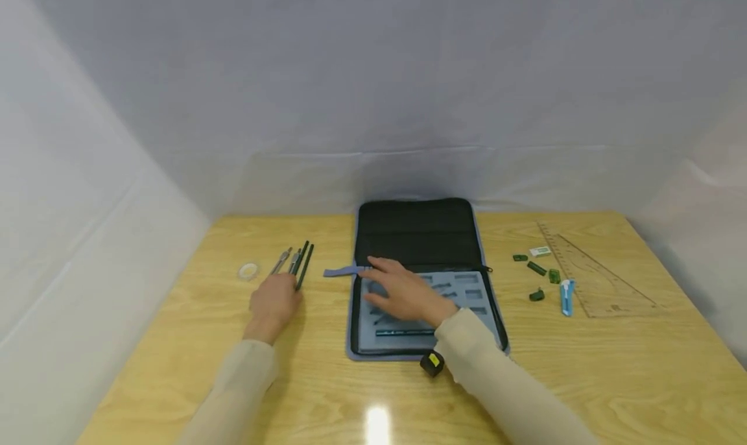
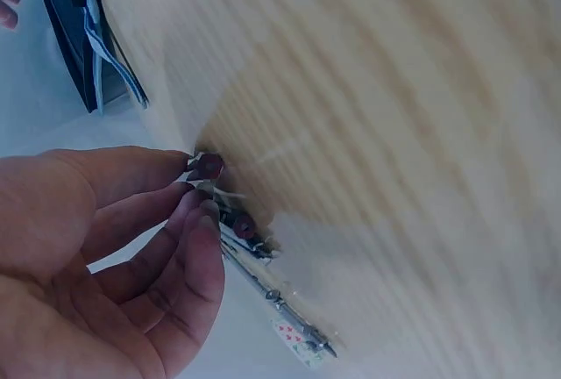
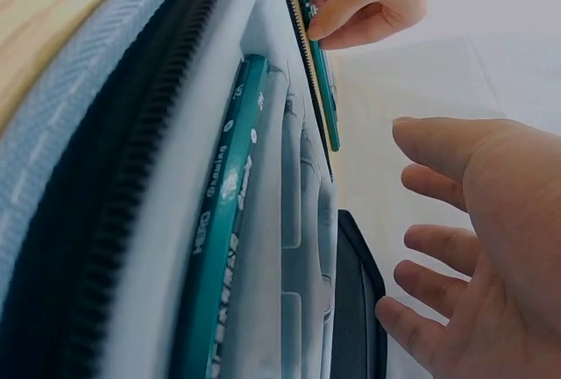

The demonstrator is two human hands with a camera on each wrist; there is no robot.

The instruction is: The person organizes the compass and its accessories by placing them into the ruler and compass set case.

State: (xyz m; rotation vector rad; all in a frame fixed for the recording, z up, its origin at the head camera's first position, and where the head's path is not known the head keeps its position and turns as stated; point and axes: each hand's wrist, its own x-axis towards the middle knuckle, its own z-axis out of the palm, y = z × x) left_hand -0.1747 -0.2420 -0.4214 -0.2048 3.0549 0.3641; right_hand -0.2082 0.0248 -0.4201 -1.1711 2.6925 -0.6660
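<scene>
My left hand [image 1: 273, 303] is low over the left part of the table, its thumb and fingertips pinching the end of a dark green pencil [image 1: 305, 268]. Beside that pencil lie a second pencil [image 1: 300, 258] and metal drawing compasses [image 2: 289, 309]. My right hand [image 1: 403, 292] hovers over the open zip case [image 1: 355, 328], fingers spread and holding nothing, as the right wrist view [image 3: 491, 221] shows. One green pencil [image 3: 226, 195] lies in the front slot of the case's grey moulded tray [image 1: 367, 344]; the hand and sleeve cover part of the tray.
A blue strap [image 1: 340, 272] sticks out leftward from the case. A tape roll [image 1: 248, 272] lies at the left. A black tape measure [image 1: 432, 363] is in front. Rightward are a light-blue cutter [image 1: 567, 297], an eraser [image 1: 539, 251], small green items [image 1: 537, 268] and a clear set square [image 1: 607, 296].
</scene>
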